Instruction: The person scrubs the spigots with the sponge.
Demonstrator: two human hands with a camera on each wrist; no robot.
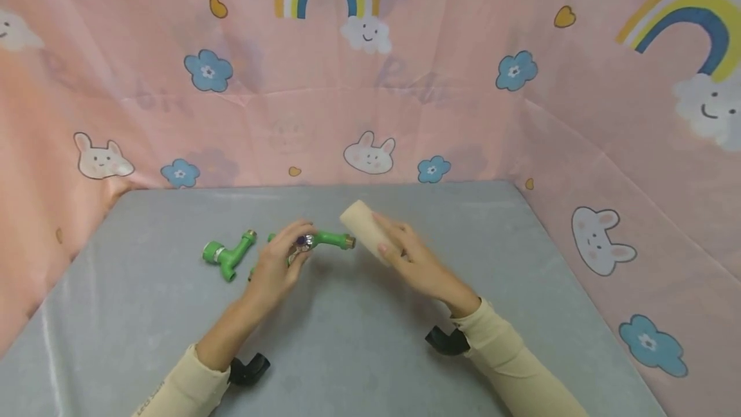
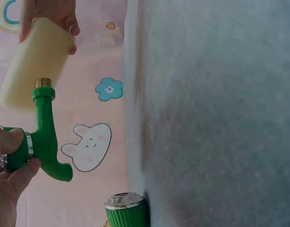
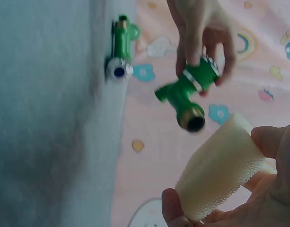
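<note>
My left hand [image 1: 273,270] grips a green faucet [image 1: 330,240] by its round handle. The faucet's brass threaded end points toward the right hand, and its curved spout shows in the left wrist view. A cream-coloured sponge block [image 1: 366,230] is held in my right hand [image 1: 425,267], thumb on one side and fingers on the other. Porous texture shows on the sponge in the right wrist view. The sponge is close to the faucet's threaded end. Left of my left hand, a second green faucet [image 1: 227,255] lies on the grey table.
The grey table [image 1: 347,359] stands against pink cloth walls [image 1: 451,121] printed with rainbows, rabbits and flowers. Another green piece [image 1: 251,274] shows partly behind the left hand. Black curved pieces [image 1: 250,370] jut out beside both sleeves.
</note>
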